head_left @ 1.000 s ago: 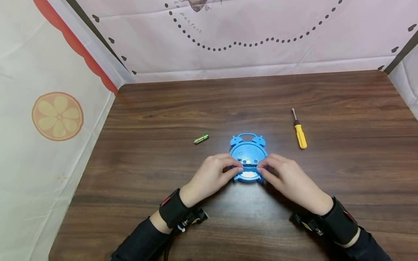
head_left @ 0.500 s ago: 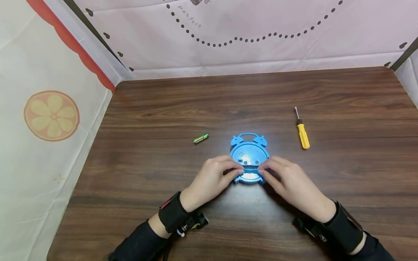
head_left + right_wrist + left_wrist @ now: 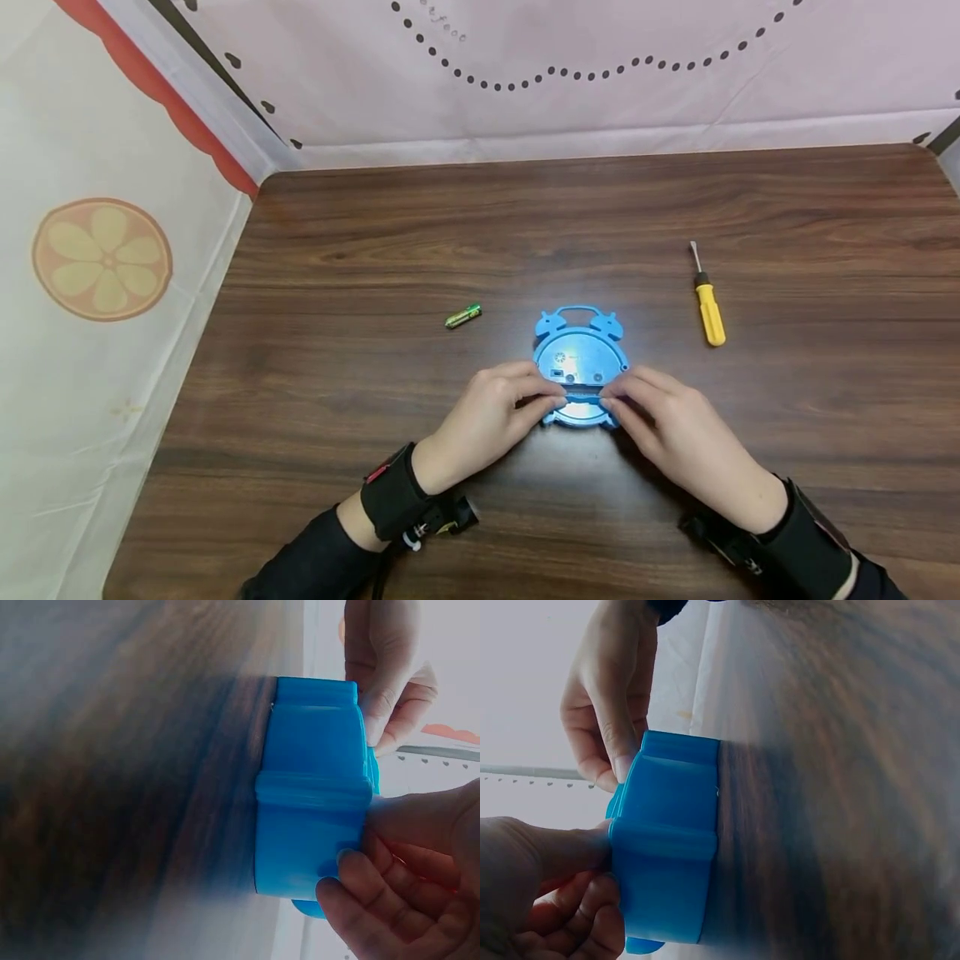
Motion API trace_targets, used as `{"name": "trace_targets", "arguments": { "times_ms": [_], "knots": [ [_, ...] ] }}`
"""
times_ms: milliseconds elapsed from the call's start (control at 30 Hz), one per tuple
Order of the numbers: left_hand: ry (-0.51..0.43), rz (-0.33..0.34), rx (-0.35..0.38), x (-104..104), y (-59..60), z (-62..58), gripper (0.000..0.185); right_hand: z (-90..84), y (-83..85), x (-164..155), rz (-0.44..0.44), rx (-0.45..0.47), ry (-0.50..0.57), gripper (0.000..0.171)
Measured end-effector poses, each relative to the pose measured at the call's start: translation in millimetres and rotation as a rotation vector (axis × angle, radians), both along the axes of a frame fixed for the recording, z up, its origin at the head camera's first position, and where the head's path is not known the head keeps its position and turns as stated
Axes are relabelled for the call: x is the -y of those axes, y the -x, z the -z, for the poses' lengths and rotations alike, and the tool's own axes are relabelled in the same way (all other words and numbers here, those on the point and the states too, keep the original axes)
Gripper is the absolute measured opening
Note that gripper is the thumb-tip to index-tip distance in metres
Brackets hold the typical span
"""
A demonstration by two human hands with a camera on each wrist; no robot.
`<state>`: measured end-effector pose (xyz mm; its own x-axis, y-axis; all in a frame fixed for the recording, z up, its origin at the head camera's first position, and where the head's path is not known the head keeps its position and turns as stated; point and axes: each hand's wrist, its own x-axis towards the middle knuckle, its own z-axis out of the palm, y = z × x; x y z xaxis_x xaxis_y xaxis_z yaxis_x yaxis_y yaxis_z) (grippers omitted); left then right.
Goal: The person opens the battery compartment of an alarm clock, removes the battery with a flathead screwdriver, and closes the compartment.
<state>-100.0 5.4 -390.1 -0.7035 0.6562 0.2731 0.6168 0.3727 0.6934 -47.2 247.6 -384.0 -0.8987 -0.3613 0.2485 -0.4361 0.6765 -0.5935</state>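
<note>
My left hand (image 3: 491,412) and right hand (image 3: 667,417) each have a curled grip pinching the lower edge of the blue alarm clock (image 3: 580,358), which lies face down on the bench (image 3: 375,250) at frame centre. A battery (image 3: 462,316) lies upper left of it, a yellow screwdriver (image 3: 708,306) upper right.

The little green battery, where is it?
In the head view the green battery lies on the wooden table, to the left of the blue clock and a little beyond the left hand. Nothing touches it.
</note>
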Motion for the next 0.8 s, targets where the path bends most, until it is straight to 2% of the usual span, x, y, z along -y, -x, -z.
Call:
{"name": "trace_targets", "arguments": {
  "times_ms": [333,567,800],
  "knots": [
    [0.006,0.010,0.029,2,0.8,-4.1,0.009,-0.5,-1.1,-3,0.015,-0.004,0.061,0.014],
    [-0.003,0.016,0.054,5,4.2,2.3,0.010,9.1,0.8,-4,0.019,0.018,0.142,0.018],
    [-0.024,0.030,0.050,5,5.2,4.8,0.013,9.8,-0.4,-5,0.018,-0.007,0.143,0.021]
  ]
}}
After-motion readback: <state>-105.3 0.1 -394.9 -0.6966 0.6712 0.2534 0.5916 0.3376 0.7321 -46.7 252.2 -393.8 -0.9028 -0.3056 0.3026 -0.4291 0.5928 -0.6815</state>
